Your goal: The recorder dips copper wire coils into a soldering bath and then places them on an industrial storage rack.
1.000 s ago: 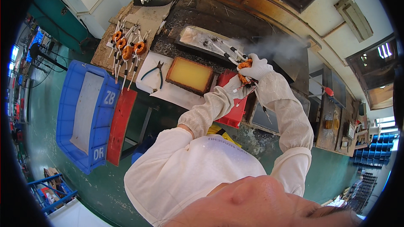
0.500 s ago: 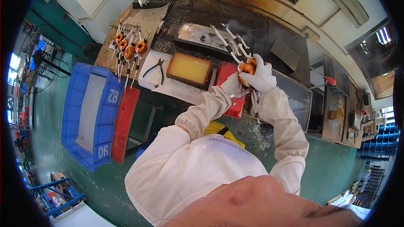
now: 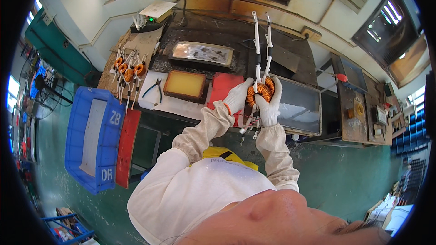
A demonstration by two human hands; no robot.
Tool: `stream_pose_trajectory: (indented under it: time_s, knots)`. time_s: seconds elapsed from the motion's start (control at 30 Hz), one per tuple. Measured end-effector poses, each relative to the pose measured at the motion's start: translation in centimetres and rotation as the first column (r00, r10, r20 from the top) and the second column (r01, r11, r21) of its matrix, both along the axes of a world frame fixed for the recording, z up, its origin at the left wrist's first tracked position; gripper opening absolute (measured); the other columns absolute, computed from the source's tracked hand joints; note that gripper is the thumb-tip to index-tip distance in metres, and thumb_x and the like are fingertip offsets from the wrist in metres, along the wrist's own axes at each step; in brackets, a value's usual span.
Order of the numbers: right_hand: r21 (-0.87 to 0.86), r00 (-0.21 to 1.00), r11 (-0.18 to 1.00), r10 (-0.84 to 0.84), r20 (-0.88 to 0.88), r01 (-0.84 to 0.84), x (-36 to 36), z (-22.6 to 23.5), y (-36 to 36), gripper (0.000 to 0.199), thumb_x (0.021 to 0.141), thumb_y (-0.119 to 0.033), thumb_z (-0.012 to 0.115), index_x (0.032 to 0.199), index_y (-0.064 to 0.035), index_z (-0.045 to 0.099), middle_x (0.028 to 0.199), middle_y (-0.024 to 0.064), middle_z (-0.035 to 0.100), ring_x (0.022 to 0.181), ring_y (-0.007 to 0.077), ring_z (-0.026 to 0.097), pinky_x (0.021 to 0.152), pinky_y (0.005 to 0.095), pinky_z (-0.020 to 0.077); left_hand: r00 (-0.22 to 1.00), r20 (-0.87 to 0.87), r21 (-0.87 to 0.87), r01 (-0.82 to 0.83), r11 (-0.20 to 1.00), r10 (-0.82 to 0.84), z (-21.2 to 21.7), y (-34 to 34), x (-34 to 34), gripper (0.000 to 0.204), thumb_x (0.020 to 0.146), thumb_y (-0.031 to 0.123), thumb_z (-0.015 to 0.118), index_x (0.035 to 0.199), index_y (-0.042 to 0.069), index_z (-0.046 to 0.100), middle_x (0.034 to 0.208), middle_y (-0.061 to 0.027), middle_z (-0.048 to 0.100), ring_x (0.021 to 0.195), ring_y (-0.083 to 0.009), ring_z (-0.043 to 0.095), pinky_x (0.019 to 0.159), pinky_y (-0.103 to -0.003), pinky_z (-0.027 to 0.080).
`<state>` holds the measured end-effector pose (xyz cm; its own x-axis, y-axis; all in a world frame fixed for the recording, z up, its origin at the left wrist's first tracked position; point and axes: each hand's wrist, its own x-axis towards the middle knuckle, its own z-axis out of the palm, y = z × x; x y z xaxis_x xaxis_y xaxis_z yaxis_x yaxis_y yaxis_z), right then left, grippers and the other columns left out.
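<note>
We see both gloved hands wrapped around one copper coil (image 3: 260, 91) just right of centre: left hand (image 3: 237, 98) cupping it at nine o'clock, right hand (image 3: 271, 104) gripping at three. Its white-sleeved leads (image 3: 257, 45) stick up towards twelve. A pile of similar coils (image 3: 128, 70) waits at ten o'clock beside the pliers (image 3: 154, 90), so we judge plenty remains. The yellow tray (image 3: 185, 85) and metal tray (image 3: 202, 53) sit untouched.

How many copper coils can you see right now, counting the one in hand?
4, maybe more. One copper coil is held between the left hand and right hand. Three more coils lie together on the bench's left end; their leads overlap, so another may be hidden.
</note>
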<state>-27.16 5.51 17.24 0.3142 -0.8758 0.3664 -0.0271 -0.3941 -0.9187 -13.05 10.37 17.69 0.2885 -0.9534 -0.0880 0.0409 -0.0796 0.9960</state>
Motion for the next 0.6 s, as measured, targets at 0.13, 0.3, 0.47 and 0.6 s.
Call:
stream_pose_trajectory:
  time_s: [0.13,0.3,0.47,0.6]
  knots:
    - [0.196,0.943,0.973,0.049,0.329,-0.119,-2.8,1.6,1.1,0.080,0.075,0.003,0.061,0.149,-0.0069,0.033,0.138,0.0146,0.045,0.125,0.0252,0.049,0.107,0.0362,0.0408,0.812,0.583,-0.177,0.088,0.980,0.033,-0.1,0.1,-2.4,0.032,0.097,0.016,0.047,0.128,0.005,0.048,0.112,-0.0201,0.060,0.103,-0.0372,0.061,0.086,-0.039,0.051]
    - [0.283,0.814,0.928,0.035,0.579,-0.241,-7.1,0.2,0.1,0.079,0.073,0.005,0.056,0.149,-0.0060,0.034,0.138,0.0130,0.047,0.124,0.0252,0.050,0.108,0.0357,0.0402,0.989,0.122,0.001,0.089,0.996,-0.089,4.0,-0.2,-6.8,0.055,0.100,0.036,0.053,0.143,0.004,0.040,0.131,-0.0196,0.054,0.122,-0.0268,0.054,0.099,-0.033,0.045]
    - [0.262,0.634,0.866,0.079,0.769,-0.426,-10.2,-1.9,-0.5,0.077,0.075,0.004,0.044,0.150,-0.0055,0.031,0.137,0.0211,0.049,0.123,0.0339,0.055,0.104,0.0427,0.0488,0.970,0.055,-0.027,0.240,0.970,-0.239,6.4,0.8,-9.4,0.079,0.087,0.049,0.068,0.141,-0.004,0.042,0.129,-0.0182,0.055,0.118,-0.0207,0.054,0.100,-0.030,0.043]
    - [0.403,0.610,0.767,-0.019,0.792,-0.499,-12.4,-3.7,-1.0,0.076,0.076,0.003,0.043,0.151,-0.0062,0.030,0.135,0.0222,0.051,0.117,0.0359,0.060,0.098,0.0459,0.0542,0.965,0.237,-0.072,0.137,0.988,-0.116,4.6,0.1,-11.0,0.082,0.077,0.059,0.073,0.128,-0.002,0.050,0.118,-0.0222,0.060,0.104,-0.0294,0.061,0.091,-0.036,0.048]
